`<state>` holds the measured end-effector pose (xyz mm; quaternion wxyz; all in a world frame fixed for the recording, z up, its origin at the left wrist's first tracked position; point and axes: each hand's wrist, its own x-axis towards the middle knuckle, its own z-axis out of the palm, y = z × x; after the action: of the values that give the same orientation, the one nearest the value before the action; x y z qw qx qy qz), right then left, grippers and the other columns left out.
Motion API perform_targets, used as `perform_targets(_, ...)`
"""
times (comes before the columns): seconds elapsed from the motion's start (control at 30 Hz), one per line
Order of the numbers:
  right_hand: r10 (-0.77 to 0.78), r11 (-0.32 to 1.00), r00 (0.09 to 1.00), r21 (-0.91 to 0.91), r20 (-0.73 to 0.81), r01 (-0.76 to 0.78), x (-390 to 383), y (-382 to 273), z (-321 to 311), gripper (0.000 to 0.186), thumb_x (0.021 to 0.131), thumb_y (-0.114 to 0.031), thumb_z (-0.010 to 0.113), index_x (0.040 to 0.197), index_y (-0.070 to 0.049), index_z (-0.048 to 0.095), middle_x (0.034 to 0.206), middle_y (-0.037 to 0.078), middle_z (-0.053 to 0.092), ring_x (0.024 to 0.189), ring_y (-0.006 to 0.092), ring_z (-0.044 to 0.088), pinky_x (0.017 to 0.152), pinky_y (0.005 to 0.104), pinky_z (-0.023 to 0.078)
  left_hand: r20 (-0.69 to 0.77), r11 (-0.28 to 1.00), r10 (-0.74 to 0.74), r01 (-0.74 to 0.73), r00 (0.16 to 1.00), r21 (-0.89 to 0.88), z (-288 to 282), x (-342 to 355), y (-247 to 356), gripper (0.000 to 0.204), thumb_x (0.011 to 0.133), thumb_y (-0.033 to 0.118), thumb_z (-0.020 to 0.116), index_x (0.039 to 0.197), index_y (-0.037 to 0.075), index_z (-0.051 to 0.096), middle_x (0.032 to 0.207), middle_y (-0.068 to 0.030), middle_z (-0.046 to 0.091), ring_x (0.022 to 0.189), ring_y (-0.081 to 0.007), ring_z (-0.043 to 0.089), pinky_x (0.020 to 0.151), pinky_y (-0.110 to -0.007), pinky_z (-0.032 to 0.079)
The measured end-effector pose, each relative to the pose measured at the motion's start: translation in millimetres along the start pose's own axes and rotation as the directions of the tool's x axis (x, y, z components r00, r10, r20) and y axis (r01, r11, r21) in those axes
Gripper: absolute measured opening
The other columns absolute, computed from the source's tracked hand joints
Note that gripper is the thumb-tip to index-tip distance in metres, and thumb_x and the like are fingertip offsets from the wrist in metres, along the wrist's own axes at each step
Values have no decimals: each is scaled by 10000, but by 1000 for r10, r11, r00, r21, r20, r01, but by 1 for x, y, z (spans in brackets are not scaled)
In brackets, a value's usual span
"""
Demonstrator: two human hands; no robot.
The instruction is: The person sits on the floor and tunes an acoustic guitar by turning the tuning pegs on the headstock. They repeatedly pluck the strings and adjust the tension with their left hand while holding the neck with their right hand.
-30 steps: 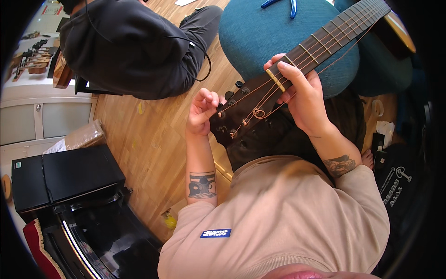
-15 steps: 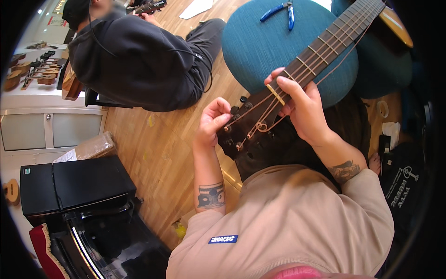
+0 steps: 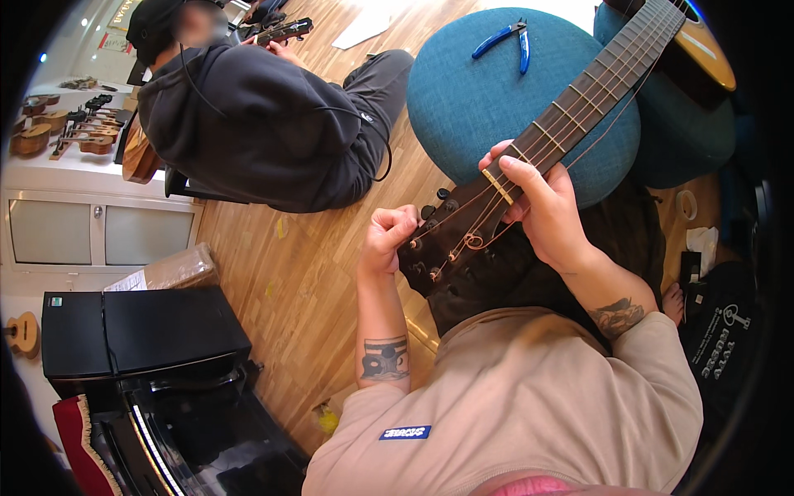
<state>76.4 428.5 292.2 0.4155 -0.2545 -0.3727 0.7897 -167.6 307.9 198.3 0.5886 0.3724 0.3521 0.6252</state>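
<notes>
A guitar neck (image 3: 591, 95) runs diagonally from the upper right down to its dark headstock (image 3: 438, 240), where copper-coloured strings lead to the posts and one loose length is coiled in loops. My right hand (image 3: 542, 207) wraps round the neck at the pale nut, thumb over the strings. At the headstock's left edge, my left hand (image 3: 389, 236) is closed with fingers pinched on a tuning peg, which they partly hide. Beyond the neck, blue-handled pliers (image 3: 523, 50) lie open on a round teal stool (image 3: 451, 116).
A person in a dark hoodie (image 3: 248, 132) sits on the floor (image 3: 289, 264) at upper left, holding an instrument. A black piano (image 3: 207, 422), a black cabinet (image 3: 157, 331) and a wrapped box (image 3: 174, 273) are at lower left. Another guitar (image 3: 707, 54) rests at upper right.
The view has shifted, so the scene sits lower and further right. My left hand's fingers have curled more tightly at the peg; my right hand keeps its grip on the neck.
</notes>
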Motion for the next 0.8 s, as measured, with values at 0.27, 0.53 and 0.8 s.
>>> perform_targets(0.27, -49, 999, 998, -14, 25, 50, 2, 3, -4, 209, 925, -199, 593, 1042, -29, 626, 904, 41, 678, 557, 41, 518, 491, 186, 415, -93, 986, 148, -154, 985, -62, 3, -4, -6, 243, 800, -5, 702, 1021, 26, 607, 948, -88, 630, 934, -228, 603, 865, -355, 497)
perform_targets(0.53, -53, 998, 999, -24, -8, 53, 1, 2, -2, 217, 921, -208, 591, 1036, -28, 629, 935, 54, 681, 563, 45, 521, 494, 190, 416, -50, 999, -34, 34, 998, -10, 3, 4, -3, 183, 829, 122, 733, 940, 21, 628, 852, -45, 654, 781, -93, 609, 682, -205, 469)
perform_targets(0.8, -51, 998, 999, -27, 4, 52, 2, 1, -3, 222, 923, -210, 593, 1042, -26, 630, 938, 55, 682, 570, 47, 520, 498, 195, 417, -117, 988, -113, 124, 987, 89, 28, 0, 25, 168, 859, 80, 654, 993, -21, 650, 843, -56, 679, 743, -87, 620, 693, -208, 482)
